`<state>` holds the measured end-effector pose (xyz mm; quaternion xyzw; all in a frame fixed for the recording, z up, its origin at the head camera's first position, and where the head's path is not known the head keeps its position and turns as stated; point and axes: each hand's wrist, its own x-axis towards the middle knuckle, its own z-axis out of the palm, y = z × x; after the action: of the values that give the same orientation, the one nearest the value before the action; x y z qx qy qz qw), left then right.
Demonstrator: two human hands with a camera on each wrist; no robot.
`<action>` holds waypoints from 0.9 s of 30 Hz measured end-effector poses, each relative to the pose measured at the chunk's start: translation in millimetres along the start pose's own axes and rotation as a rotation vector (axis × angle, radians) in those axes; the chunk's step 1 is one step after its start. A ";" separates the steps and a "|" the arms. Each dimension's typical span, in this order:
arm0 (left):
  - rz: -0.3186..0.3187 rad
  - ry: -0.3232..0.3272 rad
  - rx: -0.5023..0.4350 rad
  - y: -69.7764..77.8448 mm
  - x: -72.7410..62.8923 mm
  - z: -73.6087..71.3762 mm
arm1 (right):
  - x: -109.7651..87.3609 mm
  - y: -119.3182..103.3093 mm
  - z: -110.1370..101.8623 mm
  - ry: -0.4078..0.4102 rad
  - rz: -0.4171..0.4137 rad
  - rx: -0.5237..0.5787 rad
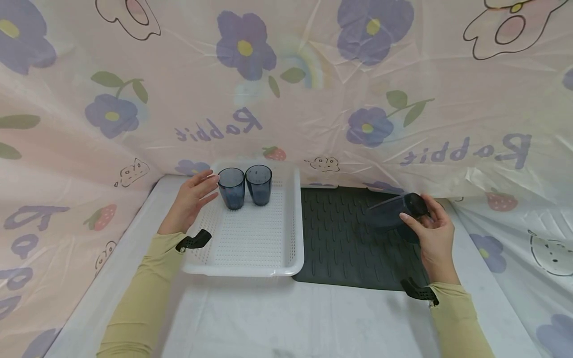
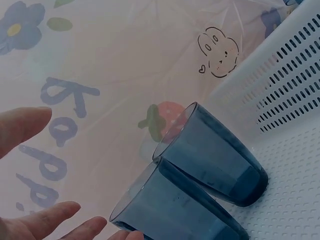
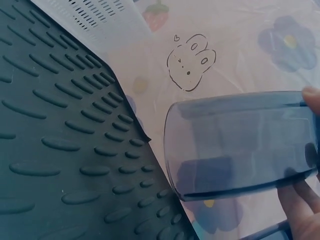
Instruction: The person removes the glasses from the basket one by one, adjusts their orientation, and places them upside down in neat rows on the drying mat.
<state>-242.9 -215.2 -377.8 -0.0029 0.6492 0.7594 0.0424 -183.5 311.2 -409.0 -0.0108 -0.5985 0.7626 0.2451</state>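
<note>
Passage over basket (image 1: 250, 248) front; two glasses (image 1: 232, 190) block rear; held glass (image 1: 386, 213), seemingly another glass (image 3: 272, 234), obstruct mat's (image 1: 353, 258) right.

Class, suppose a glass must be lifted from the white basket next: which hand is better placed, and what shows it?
Probably the left hand: it holds nothing and is close beside the two glasses standing in the white basket. The right hand is farther off and holds a tilted glass.

From here it looks like a sheeted-off booth; what room holds it I can't tell. Flowered sheeting (image 1: 295, 132) hangs behind the white basket (image 1: 241, 272) and to both its sides, a white table (image 1: 335, 320) beneath it.
</note>
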 end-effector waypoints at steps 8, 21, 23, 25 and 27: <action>-0.023 0.000 0.009 -2.0 5.0 -3.2 | -0.4 1.4 0.1 -0.008 0.018 -0.025; -0.026 -0.020 0.034 -1.7 14.6 -2.3 | -0.4 5.9 -1.0 0.000 0.042 -0.088; -0.025 -0.018 0.037 -1.7 16.6 -1.5 | -0.5 6.5 -1.1 0.004 0.040 -0.101; -0.025 -0.012 0.035 -2.0 18.5 -0.7 | -0.8 6.9 -1.2 0.001 0.036 -0.115; -0.027 -0.004 0.031 -2.3 20.1 -0.3 | -1.0 7.4 -0.8 -0.007 0.032 -0.125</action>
<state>-262.8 -213.9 -381.3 -0.0094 0.6608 0.7486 0.0542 -185.1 310.4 -416.3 -0.0328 -0.6456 0.7275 0.2297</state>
